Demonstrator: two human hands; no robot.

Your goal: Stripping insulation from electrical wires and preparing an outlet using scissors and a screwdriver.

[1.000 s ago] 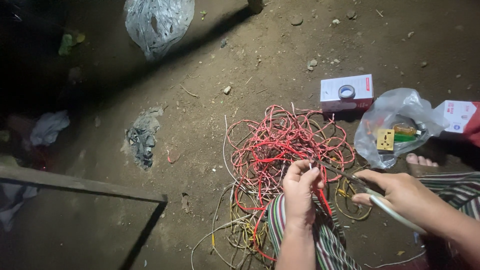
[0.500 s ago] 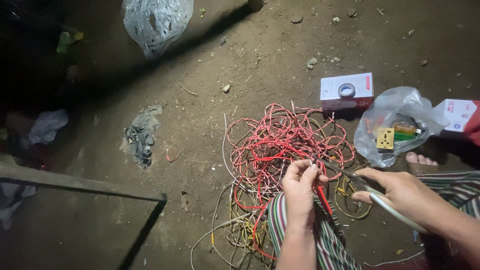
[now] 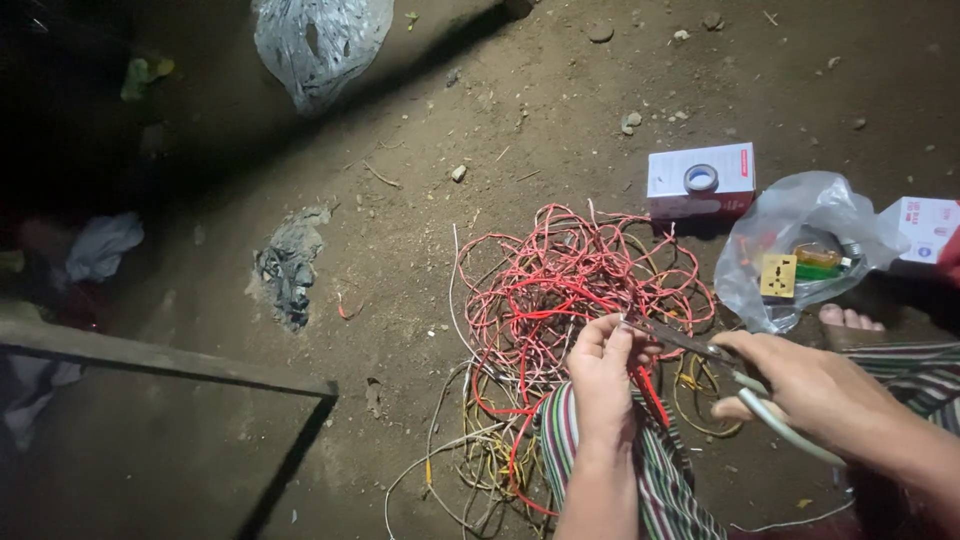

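A tangled heap of red wire (image 3: 575, 275) lies on the dirt floor, with yellow and white wires (image 3: 480, 440) under its near side. My left hand (image 3: 605, 375) pinches a red strand at the heap's near edge. My right hand (image 3: 810, 390) grips scissors with pale handles (image 3: 700, 350); their blades point left and meet the strand at my left fingers. Striped cloth (image 3: 640, 470) covers my knee below the hands.
A small white box (image 3: 700, 180) sits behind the wires. A clear plastic bag (image 3: 800, 245) holding a yellow socket and green items lies right, another white box (image 3: 925, 230) beyond it. A bare foot (image 3: 850, 320), crumpled bag (image 3: 315, 40), grey debris (image 3: 290, 265) and wooden ledge (image 3: 160, 355) are around.
Both hands stay at the near edge of the wire heap; the scissors remain against the red strand. Only the camera view has shifted slightly.
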